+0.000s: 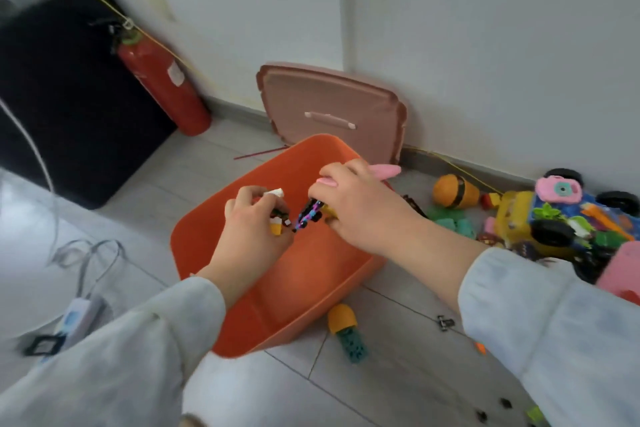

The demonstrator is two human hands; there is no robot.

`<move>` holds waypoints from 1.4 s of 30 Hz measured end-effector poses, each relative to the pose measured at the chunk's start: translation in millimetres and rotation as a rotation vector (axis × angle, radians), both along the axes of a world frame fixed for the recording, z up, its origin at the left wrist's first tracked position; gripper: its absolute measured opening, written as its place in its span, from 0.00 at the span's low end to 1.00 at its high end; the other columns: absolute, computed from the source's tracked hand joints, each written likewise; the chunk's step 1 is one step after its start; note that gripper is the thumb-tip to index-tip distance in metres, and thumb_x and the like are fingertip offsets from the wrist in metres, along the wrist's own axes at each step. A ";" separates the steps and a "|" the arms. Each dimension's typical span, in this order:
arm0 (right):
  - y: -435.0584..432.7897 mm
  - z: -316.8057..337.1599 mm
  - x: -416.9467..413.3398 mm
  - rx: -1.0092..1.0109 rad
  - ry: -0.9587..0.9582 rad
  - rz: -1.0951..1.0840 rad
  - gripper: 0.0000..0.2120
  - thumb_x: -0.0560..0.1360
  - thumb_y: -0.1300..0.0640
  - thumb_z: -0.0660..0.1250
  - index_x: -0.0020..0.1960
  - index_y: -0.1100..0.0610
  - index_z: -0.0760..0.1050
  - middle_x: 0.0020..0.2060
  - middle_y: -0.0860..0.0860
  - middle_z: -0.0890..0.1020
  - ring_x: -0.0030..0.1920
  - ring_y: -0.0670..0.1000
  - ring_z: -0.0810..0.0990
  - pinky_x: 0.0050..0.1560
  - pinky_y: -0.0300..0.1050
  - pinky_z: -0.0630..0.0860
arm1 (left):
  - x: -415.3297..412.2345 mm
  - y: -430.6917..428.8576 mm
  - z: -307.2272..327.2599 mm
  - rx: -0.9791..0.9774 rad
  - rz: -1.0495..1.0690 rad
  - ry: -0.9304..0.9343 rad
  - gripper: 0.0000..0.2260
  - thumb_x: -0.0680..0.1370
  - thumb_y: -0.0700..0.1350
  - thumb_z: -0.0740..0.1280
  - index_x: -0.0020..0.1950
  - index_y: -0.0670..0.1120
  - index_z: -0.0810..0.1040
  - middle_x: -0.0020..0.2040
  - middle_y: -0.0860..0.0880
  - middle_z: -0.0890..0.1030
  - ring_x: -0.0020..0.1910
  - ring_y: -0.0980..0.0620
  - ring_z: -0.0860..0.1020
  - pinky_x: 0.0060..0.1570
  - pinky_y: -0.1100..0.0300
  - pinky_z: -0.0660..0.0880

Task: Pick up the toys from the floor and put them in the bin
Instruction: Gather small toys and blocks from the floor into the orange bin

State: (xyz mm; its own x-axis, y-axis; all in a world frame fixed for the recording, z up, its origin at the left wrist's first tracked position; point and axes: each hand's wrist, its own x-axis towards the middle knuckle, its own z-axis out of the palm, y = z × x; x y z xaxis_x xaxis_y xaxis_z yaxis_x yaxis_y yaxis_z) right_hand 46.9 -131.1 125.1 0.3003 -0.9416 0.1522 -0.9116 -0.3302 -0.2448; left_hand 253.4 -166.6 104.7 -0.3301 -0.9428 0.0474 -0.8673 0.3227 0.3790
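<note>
Both hands were over the orange bin (221, 291), which looked empty: the left hand (250, 231) clamped small toys (279, 222), the right hand (360, 209) clamped a pink toy (385, 171). Many toys, like the toy car (554, 226), were on the floor (408, 374).

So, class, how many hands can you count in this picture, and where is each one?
2. The left hand is over the orange bin, gripping small toys; the right hand is over the bin's far side, also gripping toys. No others show.
</note>
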 end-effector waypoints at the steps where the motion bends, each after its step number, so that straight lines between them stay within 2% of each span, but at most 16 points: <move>1: -4.4 -5.9 4.7 0.019 0.040 0.018 0.20 0.71 0.59 0.70 0.62 0.51 0.74 0.65 0.56 0.71 0.61 0.62 0.67 0.56 0.60 0.76 | 6.0 0.9 -4.0 0.014 0.024 -0.008 0.12 0.71 0.45 0.75 0.54 0.51 0.82 0.64 0.47 0.71 0.61 0.40 0.69 0.58 0.57 0.62; 4: -12.3 -20.4 14.7 0.041 0.073 0.067 0.20 0.73 0.58 0.68 0.64 0.50 0.73 0.64 0.55 0.70 0.63 0.61 0.66 0.53 0.59 0.78 | 16.0 6.2 -18.5 0.068 0.044 -0.008 0.11 0.72 0.45 0.74 0.54 0.52 0.83 0.64 0.46 0.72 0.62 0.39 0.70 0.59 0.58 0.61; 7: -10.9 -30.8 24.4 0.101 0.032 0.134 0.24 0.74 0.55 0.69 0.68 0.49 0.70 0.62 0.53 0.71 0.62 0.57 0.68 0.54 0.56 0.78 | 20.6 14.3 -31.0 0.093 0.065 -0.014 0.14 0.72 0.46 0.74 0.57 0.53 0.82 0.65 0.46 0.72 0.63 0.40 0.69 0.61 0.58 0.62; 10: -6.3 -35.2 29.1 0.152 0.033 0.158 0.28 0.74 0.50 0.70 0.71 0.47 0.67 0.64 0.51 0.70 0.66 0.56 0.66 0.55 0.55 0.78 | 21.7 21.9 -38.6 0.133 0.065 -0.027 0.18 0.72 0.47 0.73 0.62 0.54 0.79 0.69 0.46 0.70 0.67 0.39 0.69 0.67 0.51 0.67; 13: -1.5 -31.1 25.5 0.128 0.008 0.143 0.29 0.73 0.44 0.70 0.71 0.47 0.66 0.66 0.51 0.70 0.67 0.55 0.66 0.54 0.57 0.78 | 18.7 27.3 -37.6 0.137 0.048 -0.019 0.20 0.73 0.46 0.72 0.65 0.53 0.77 0.70 0.47 0.68 0.70 0.40 0.68 0.69 0.46 0.69; 18: 16.6 -18.4 2.9 0.009 -0.039 0.086 0.28 0.73 0.40 0.68 0.70 0.47 0.69 0.66 0.51 0.73 0.68 0.55 0.68 0.59 0.60 0.75 | -14.2 29.3 -20.6 0.031 -0.036 0.032 0.23 0.73 0.45 0.72 0.67 0.47 0.74 0.69 0.44 0.71 0.68 0.39 0.70 0.66 0.43 0.71; 22: 41.1 -7.1 -30.9 -0.126 -0.133 0.017 0.25 0.74 0.40 0.66 0.68 0.49 0.72 0.65 0.50 0.74 0.67 0.53 0.69 0.59 0.57 0.75 | -62.3 30.0 -0.2 -0.071 -0.206 0.052 0.25 0.71 0.43 0.70 0.68 0.45 0.72 0.67 0.45 0.71 0.64 0.40 0.71 0.60 0.44 0.74; 25: 69.7 -2.3 -67.8 -0.169 -0.173 -0.070 0.26 0.74 0.40 0.65 0.68 0.50 0.72 0.66 0.51 0.73 0.67 0.54 0.70 0.59 0.58 0.74 | -106.7 37.7 10.0 -0.172 -0.361 0.047 0.25 0.71 0.45 0.69 0.68 0.44 0.73 0.66 0.44 0.73 0.64 0.40 0.71 0.62 0.45 0.72; 29: 114.1 -5.8 -116.2 -0.176 -0.171 -0.243 0.28 0.76 0.39 0.64 0.72 0.50 0.67 0.68 0.53 0.71 0.66 0.57 0.70 0.60 0.60 0.74 | -167.9 50.0 12.0 -0.311 -0.529 0.116 0.23 0.70 0.44 0.69 0.64 0.41 0.76 0.63 0.40 0.75 0.64 0.36 0.72 0.66 0.43 0.68; 32: 153.3 -15.2 -143.3 -0.128 -0.159 -0.367 0.30 0.76 0.38 0.63 0.73 0.49 0.65 0.69 0.53 0.70 0.68 0.58 0.70 0.60 0.60 0.74 | -207.9 71.3 1.1 -0.294 -0.619 0.136 0.24 0.68 0.43 0.70 0.64 0.41 0.76 0.62 0.40 0.76 0.63 0.35 0.72 0.66 0.43 0.69; 35: 204.9 -31.1 -166.7 -0.022 -0.076 -0.488 0.33 0.75 0.37 0.64 0.75 0.49 0.62 0.70 0.53 0.67 0.68 0.57 0.68 0.59 0.60 0.75 | -234.8 102.5 -20.6 -0.188 -0.705 0.117 0.26 0.67 0.44 0.69 0.66 0.46 0.74 0.64 0.41 0.74 0.63 0.37 0.72 0.66 0.45 0.70; 39: 266.7 -59.1 -183.7 0.177 0.029 -0.635 0.35 0.74 0.35 0.63 0.77 0.46 0.58 0.73 0.53 0.64 0.71 0.58 0.64 0.61 0.61 0.74 | -247.7 135.7 -54.4 -0.007 -0.740 -0.085 0.30 0.70 0.51 0.71 0.71 0.51 0.70 0.70 0.43 0.69 0.70 0.38 0.66 0.65 0.40 0.70; 42: 303.5 -81.6 -190.6 0.302 0.017 -0.768 0.37 0.73 0.31 0.63 0.76 0.44 0.56 0.73 0.51 0.61 0.74 0.57 0.59 0.63 0.63 0.72 | -253.0 154.5 -77.3 0.077 -0.729 -0.200 0.32 0.71 0.56 0.70 0.74 0.54 0.65 0.73 0.43 0.64 0.73 0.39 0.60 0.67 0.38 0.67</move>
State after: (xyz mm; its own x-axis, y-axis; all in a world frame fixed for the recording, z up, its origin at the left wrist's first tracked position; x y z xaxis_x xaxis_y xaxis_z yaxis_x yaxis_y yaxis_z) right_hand -143.6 172.4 43.5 -0.4440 -0.8851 -0.1396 -0.8610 0.4646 -0.2070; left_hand 0.4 -12.1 27.4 -0.8660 -0.4813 -0.1356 -0.4994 0.8194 0.2815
